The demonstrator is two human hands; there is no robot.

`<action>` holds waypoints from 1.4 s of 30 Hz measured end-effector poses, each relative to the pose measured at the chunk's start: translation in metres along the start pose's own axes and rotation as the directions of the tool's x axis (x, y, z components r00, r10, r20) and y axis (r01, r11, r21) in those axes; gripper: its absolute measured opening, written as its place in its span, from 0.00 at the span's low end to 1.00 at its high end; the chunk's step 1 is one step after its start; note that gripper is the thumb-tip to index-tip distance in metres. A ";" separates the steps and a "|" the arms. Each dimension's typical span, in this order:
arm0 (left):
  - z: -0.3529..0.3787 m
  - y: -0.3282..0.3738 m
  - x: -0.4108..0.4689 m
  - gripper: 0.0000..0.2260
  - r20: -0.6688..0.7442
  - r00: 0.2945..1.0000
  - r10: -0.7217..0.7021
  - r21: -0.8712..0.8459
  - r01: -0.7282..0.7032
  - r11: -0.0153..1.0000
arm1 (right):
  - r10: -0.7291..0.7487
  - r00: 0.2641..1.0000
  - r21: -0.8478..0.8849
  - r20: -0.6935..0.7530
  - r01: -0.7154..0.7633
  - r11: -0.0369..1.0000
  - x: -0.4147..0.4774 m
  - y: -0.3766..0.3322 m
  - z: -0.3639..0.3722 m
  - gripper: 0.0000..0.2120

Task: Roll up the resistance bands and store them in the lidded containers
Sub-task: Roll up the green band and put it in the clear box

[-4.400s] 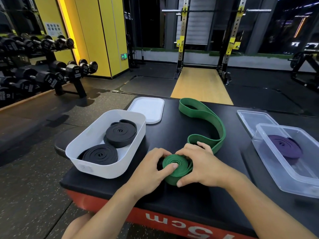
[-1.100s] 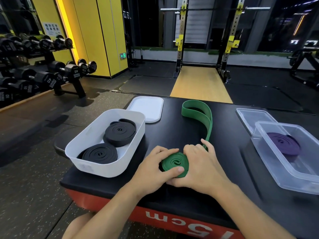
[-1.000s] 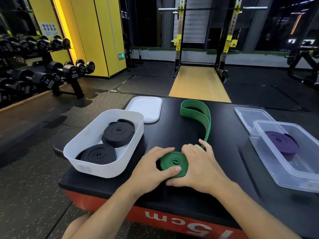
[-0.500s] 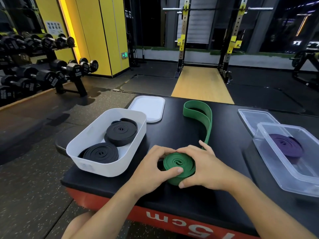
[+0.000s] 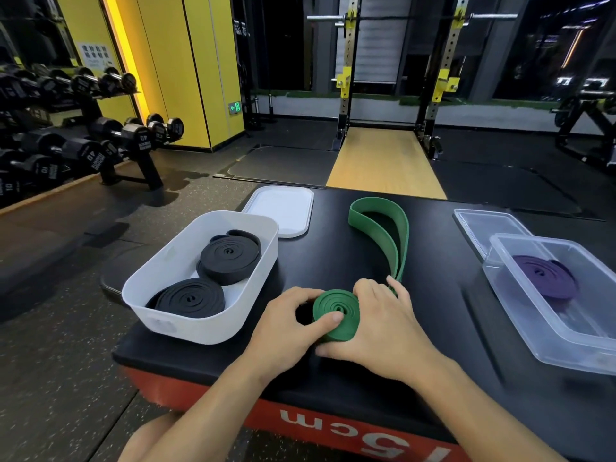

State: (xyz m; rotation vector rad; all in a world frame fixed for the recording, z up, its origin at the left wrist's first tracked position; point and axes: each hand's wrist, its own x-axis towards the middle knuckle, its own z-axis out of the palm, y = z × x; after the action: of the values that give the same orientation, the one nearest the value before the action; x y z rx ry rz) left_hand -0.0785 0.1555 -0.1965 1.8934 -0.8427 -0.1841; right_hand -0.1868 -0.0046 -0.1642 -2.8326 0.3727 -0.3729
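Left hand (image 5: 283,323), right hand (image 5: 383,325), green band (image 5: 336,313) gripped between

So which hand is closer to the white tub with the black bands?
Left. The left hand grips the green roll on the side facing the white tub, just beside its wall; the right hand holds the roll's other side, farther from the tub.

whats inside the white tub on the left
Two rolled black bands lie in the white tub: the nearer roll and the farther roll. Its near wall covers the nearer roll's lower edge; whatever lies under the rolls is hidden.
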 end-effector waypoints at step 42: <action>0.005 0.001 0.003 0.32 0.198 0.979 0.056 0.227 -0.101 0.969 | -0.221 0.925 0.263 0.310 0.140 0.955 0.021 0.035 -0.023 0.54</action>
State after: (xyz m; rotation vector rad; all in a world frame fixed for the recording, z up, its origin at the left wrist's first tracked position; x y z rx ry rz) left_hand -0.0793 0.1499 -0.1969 2.0824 -1.1091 -0.2269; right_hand -0.1813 -0.0486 -0.1485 -2.6319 -0.0075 0.0380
